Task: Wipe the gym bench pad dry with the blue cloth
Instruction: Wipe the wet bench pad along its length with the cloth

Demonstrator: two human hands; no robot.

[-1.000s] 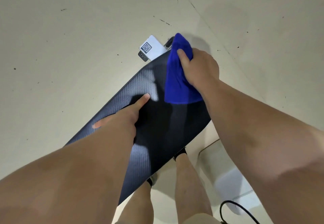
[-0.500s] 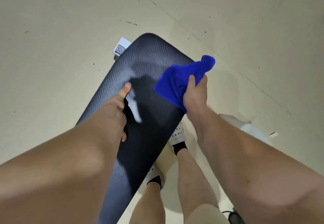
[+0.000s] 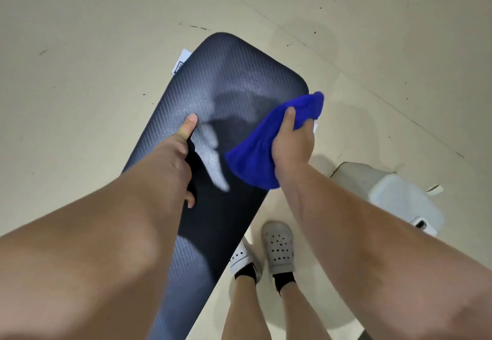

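A long dark ribbed gym bench pad (image 3: 234,84) runs from the bottom left up to the middle of the view. My right hand (image 3: 292,142) grips a bunched blue cloth (image 3: 255,158) at the pad's right edge, the cloth lying on the pad and hanging over its side. My left hand (image 3: 181,156) rests on the pad's left half, thumb stretched forward, the fingers mostly hidden under the palm.
Beige scuffed floor surrounds the bench. My two feet in white perforated clogs (image 3: 278,249) stand right of the pad. A white base part (image 3: 399,198) sits on the floor at the right. A white label (image 3: 181,61) pokes out at the pad's far left.
My right hand has drawn the blue cloth from the pad's far end back toward me along the right edge. The view has tilted, showing more of the far end and my feet.
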